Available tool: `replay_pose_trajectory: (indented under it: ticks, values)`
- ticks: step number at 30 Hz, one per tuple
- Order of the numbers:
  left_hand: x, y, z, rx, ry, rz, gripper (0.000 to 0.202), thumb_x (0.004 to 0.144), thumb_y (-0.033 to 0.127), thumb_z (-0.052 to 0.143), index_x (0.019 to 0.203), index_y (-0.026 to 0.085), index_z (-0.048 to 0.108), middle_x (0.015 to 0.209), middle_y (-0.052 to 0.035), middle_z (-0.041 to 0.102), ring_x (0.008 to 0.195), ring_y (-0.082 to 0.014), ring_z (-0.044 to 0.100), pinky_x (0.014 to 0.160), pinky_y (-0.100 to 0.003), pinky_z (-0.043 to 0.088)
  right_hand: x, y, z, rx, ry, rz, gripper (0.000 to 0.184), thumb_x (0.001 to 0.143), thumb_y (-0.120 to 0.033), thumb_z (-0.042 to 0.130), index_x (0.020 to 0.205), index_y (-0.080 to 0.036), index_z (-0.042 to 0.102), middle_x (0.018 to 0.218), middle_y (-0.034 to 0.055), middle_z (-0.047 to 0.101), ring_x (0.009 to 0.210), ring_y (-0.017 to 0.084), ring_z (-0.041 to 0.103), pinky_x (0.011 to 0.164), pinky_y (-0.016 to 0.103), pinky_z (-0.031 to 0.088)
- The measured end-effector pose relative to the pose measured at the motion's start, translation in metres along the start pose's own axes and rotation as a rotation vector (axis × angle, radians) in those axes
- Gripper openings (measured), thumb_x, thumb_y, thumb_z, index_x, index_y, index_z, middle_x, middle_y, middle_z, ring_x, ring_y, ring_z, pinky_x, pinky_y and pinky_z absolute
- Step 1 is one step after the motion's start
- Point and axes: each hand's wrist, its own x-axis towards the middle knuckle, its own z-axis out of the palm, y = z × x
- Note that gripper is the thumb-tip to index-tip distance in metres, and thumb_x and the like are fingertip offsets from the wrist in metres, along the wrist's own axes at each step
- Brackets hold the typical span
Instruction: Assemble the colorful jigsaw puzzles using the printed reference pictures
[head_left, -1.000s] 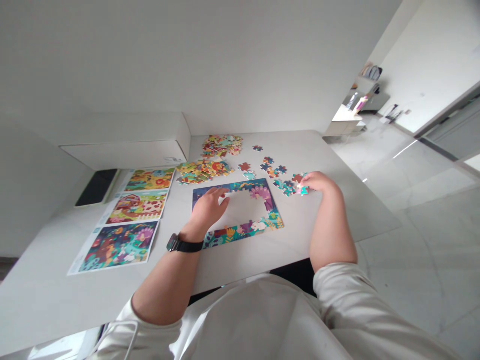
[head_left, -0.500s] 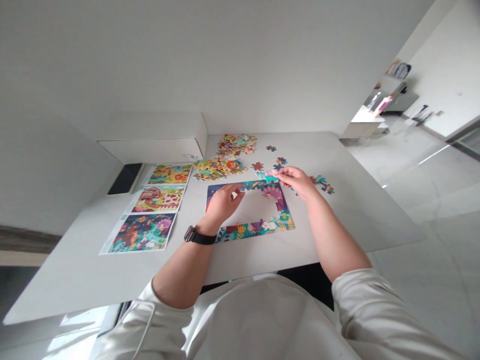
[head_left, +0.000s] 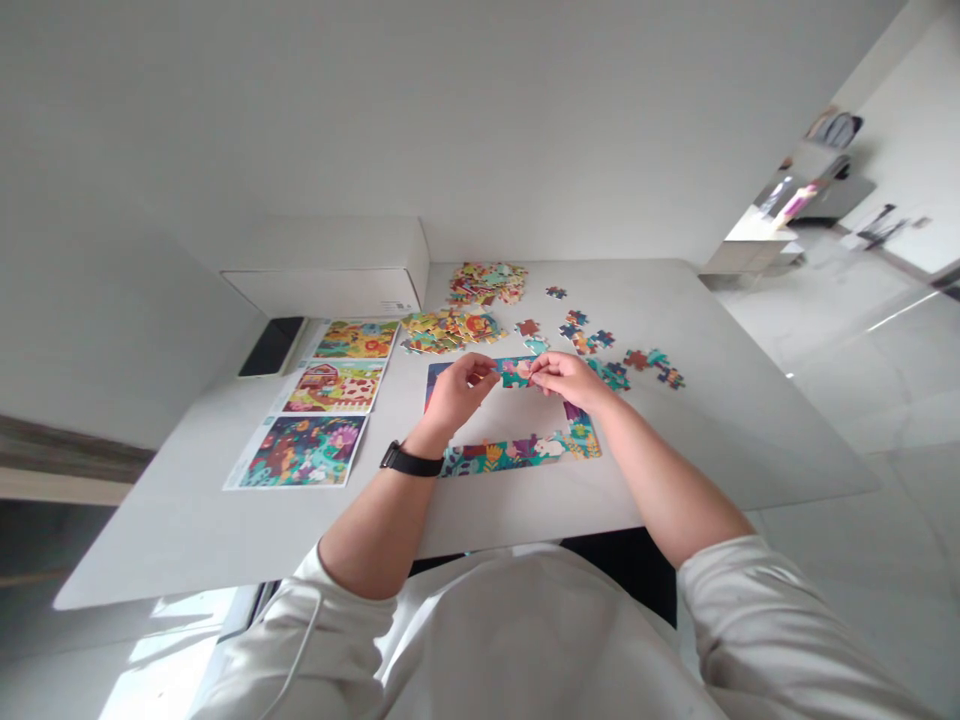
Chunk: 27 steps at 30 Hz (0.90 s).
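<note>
My right hand (head_left: 566,380) pinches a teal and pink jigsaw piece (head_left: 516,374) between thumb and fingertips, above the top edge of a partly assembled jigsaw puzzle (head_left: 540,449). The puzzle forms a colourful border around a bare pale middle. Half curled, my left hand (head_left: 461,390) is over the border's upper left part, with its fingertips close to the held piece's left side. I see nothing held between its fingers, and whether it touches the piece I cannot tell. Several loose dark and teal pieces (head_left: 600,340) lie beyond and right of my right hand.
Two heaps of pieces, one yellowish (head_left: 450,330) and one multicoloured (head_left: 487,283), lie behind the puzzle. To the left are a sheet with three printed pictures (head_left: 304,452), a phone (head_left: 271,347) and a white box (head_left: 330,290) against the wall. The white table (head_left: 765,440) ends at right.
My right hand has brought the piece left, from the loose pieces to above the puzzle's top edge. My left hand stays over the border, fingertips closer to the piece. The camera view has shifted slightly.
</note>
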Motion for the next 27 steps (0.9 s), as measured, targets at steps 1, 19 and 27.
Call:
replay_pose_trajectory:
  ticks: [1, 19, 27]
  values:
    - [-0.001, 0.001, 0.0, -0.021, -0.007, -0.008, 0.037, 0.09, 0.051, 0.077, 0.109, 0.02, 0.074, 0.094, -0.006, 0.077, 0.073, -0.015, 0.067, 0.051, -0.021, 0.051, 0.0, 0.0, 0.0, 0.004, -0.001, 0.0, 0.041, 0.081, -0.056, 0.086, 0.099, -0.022, 0.069, 0.094, 0.0052, 0.08, 0.068, 0.015, 0.062, 0.067, 0.03, 0.053]
    - [-0.001, -0.001, 0.008, -0.216, -0.088, -0.037, 0.033, 0.084, 0.036, 0.079, 0.112, 0.02, 0.071, 0.088, -0.0027, 0.071, 0.066, -0.0128, 0.064, 0.047, -0.02, 0.053, -0.002, 0.0, -0.005, -0.071, 0.002, 0.021, 0.041, 0.092, -0.058, 0.078, 0.114, -0.023, 0.073, 0.099, 0.0062, 0.08, 0.077, 0.017, 0.066, 0.068, 0.029, 0.052]
    - [-0.008, -0.001, 0.008, 0.146, -0.01, 0.247, 0.028, 0.101, 0.036, 0.072, 0.127, 0.024, 0.068, 0.112, -0.0071, 0.075, 0.089, -0.0176, 0.073, 0.07, -0.029, 0.064, -0.002, -0.002, -0.014, -0.048, -0.002, 0.029, 0.043, 0.087, -0.06, 0.084, 0.105, -0.022, 0.074, 0.097, 0.0066, 0.082, 0.077, 0.017, 0.068, 0.063, 0.027, 0.05]
